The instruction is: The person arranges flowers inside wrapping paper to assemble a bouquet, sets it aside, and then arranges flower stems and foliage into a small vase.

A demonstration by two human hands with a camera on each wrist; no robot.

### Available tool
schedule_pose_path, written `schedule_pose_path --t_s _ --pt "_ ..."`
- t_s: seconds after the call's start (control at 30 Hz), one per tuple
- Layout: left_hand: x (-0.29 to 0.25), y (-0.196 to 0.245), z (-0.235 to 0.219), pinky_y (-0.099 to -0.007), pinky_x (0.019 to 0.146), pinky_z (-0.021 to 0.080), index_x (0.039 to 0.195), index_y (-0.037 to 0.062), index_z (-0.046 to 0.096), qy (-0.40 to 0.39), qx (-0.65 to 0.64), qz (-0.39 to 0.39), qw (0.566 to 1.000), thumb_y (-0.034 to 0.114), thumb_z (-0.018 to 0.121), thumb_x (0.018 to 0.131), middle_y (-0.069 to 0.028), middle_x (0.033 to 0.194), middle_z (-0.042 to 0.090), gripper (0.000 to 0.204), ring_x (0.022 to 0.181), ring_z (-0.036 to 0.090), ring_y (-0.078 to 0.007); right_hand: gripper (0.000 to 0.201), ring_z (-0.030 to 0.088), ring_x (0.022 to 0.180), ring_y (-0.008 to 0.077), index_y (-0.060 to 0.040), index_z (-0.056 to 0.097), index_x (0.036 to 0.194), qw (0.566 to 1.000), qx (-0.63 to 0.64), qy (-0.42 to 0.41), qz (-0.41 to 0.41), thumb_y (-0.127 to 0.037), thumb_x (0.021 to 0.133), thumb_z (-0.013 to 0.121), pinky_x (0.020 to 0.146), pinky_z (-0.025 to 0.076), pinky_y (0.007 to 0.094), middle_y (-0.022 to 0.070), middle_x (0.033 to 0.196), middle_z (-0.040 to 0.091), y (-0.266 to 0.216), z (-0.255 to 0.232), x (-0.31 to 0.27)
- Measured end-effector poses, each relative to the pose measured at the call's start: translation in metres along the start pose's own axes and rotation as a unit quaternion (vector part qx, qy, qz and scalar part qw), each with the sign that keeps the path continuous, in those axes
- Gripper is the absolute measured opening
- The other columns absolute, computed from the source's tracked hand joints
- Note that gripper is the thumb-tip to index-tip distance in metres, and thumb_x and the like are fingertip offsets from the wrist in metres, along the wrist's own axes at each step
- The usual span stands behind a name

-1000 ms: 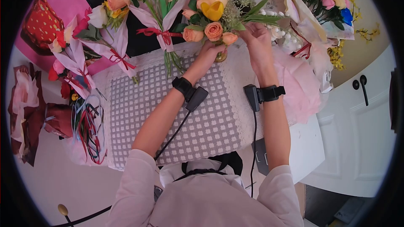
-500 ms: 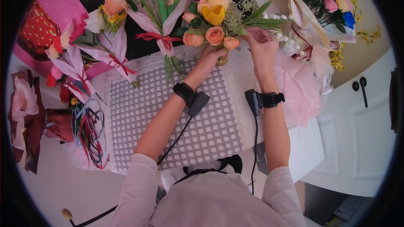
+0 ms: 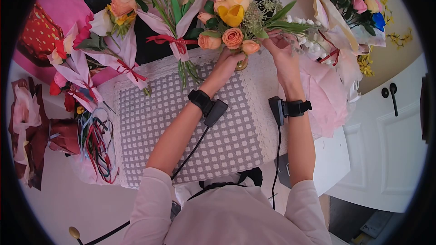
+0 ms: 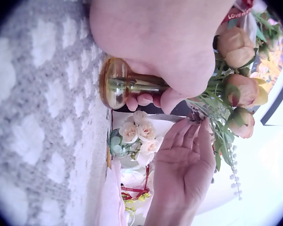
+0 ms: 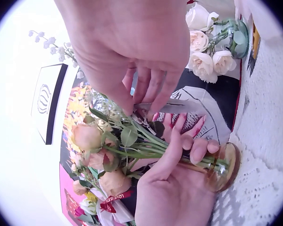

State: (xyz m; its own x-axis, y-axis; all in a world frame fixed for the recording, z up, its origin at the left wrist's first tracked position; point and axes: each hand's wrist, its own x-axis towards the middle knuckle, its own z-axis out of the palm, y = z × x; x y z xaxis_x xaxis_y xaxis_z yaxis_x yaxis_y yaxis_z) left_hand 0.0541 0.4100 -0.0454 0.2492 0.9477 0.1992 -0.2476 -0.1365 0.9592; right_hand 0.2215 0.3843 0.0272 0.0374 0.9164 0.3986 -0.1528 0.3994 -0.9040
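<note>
An amber glass vase [image 4: 117, 92] stands on the patterned cloth, stems showing through its wall. My left hand [image 3: 225, 66] grips the vase by its neck, the fingers curled round it. Above that hand spreads a bouquet of peach roses [image 3: 232, 38], a yellow tulip [image 3: 231, 16] and fine greenery. At the bouquet's right side is my right hand [image 3: 285, 59]. Its thumb and fingertips pinch the stem of a sprig of small white bell flowers [image 5: 51, 45] among the other stems. The sprig's long green leaves [image 3: 284, 18] reach out past the fingers; the pinched spot is partly hidden.
Wrapped bouquets with red ribbons [image 3: 172, 40] lie at the left and back. White roses in a teal glass vase [image 5: 238, 40] stand beyond my right hand. Pink wrapping [image 3: 322, 93] is at the right, loose ribbons [image 3: 96, 140] at the left edge.
My right hand has shifted slightly right, and the white bell sprig now reaches farther right. The left hand keeps its grip on the vase.
</note>
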Motion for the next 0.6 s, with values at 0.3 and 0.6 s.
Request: schedule_pose_path --t_s 0.3,0.6 --pt "-0.004 0.011 0.007 -0.0275 0.096 0.045 0.132 0.0017 0.055 -0.036 0.018 -0.008 0.999 0.009 0.061 0.097 -0.002 0.122 0.061 0.037 0.109 0.057 -0.0109 0.019 0.07 0.086 0.015 0.0047 0.064 0.103 0.997 -0.004 0.068 -0.042 0.004 0.086 0.073 0.078 0.056 0.027 0.0094 0.092 0.072 0.009 0.003 0.002" --pt "-0.004 0.007 0.014 -0.0274 0.095 0.046 0.133 0.0015 0.055 0.013 0.039 0.063 0.997 0.006 0.057 0.098 -0.0026 0.125 0.059 0.035 0.11 0.057 -0.0115 0.015 0.068 0.088 0.0138 0.0031 0.065 0.094 0.996 -0.035 0.077 -0.039 0.003 0.085 0.076 0.079 0.055 0.0267 0.0079 0.094 0.071 0.003 0.01 -0.002"
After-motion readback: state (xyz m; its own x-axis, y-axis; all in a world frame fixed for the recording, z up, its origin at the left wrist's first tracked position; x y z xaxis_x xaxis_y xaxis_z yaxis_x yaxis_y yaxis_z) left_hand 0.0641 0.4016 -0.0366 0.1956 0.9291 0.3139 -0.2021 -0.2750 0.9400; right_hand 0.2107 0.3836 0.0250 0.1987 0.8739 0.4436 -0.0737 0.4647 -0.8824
